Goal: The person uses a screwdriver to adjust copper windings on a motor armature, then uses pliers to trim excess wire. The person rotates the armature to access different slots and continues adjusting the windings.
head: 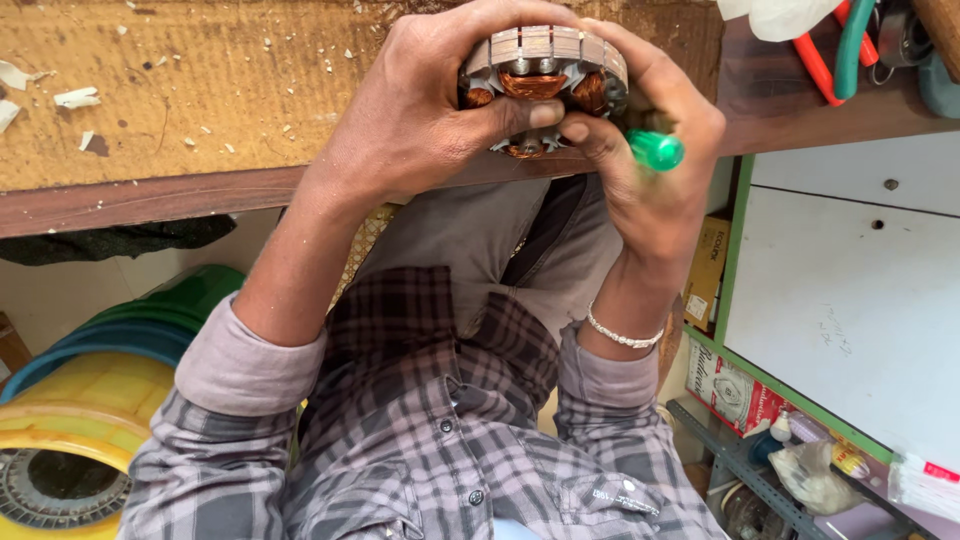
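Observation:
A round motor stator (543,62) with copper windings and a banded metal core sits between both my hands at the near edge of the wooden workbench (150,110). My left hand (420,110) wraps its left side, thumb pressed across the front near the windings. On the other side, my right hand (650,150) cups the stator, with its thumb meeting the left thumb. The right hand also holds a green-handled tool (656,150); only the handle end shows, and the tip is hidden behind the fingers. A silver bracelet (622,338) circles my right wrist.
Wood chips litter the workbench. Red- and green-handled tools (835,50) lie at the top right. A white panel with a green edge (850,290) stands to the right, with cardboard boxes (735,390) and a metal shelf below. Yellow, green and blue round covers (90,400) sit at lower left.

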